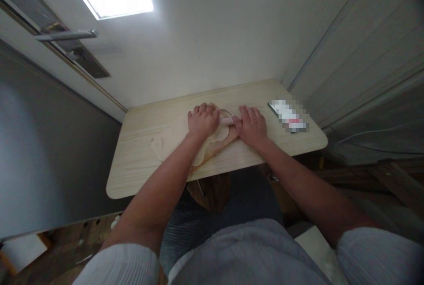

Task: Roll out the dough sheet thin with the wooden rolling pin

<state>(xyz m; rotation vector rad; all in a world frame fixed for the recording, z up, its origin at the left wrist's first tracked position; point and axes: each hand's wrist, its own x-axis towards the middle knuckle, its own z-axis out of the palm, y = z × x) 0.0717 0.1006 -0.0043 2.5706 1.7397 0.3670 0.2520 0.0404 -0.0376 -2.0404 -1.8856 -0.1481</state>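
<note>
A soft, flat cream-coloured piece (172, 141) that looks like cloth lies on the small wooden table, with a tan layer (217, 147) showing from beneath its near right edge. My left hand (203, 121) is closed over its upper part, fingers bent downward. A short pale strip (226, 121) runs between my two hands. My right hand (251, 127) pinches the strip's right end between thumb and fingers, just above the tan layer. Behind the strip curves a thin, shiny line (227, 112), too small to identify. My palms hide part of the cloth.
A phone (281, 110), partly blurred out, lies right of my right hand. The light wooden tabletop (132, 161) has rounded corners and meets a pale door at the back, with a metal handle (66, 35) at upper left. A wooden stool seat (210, 192) shows below.
</note>
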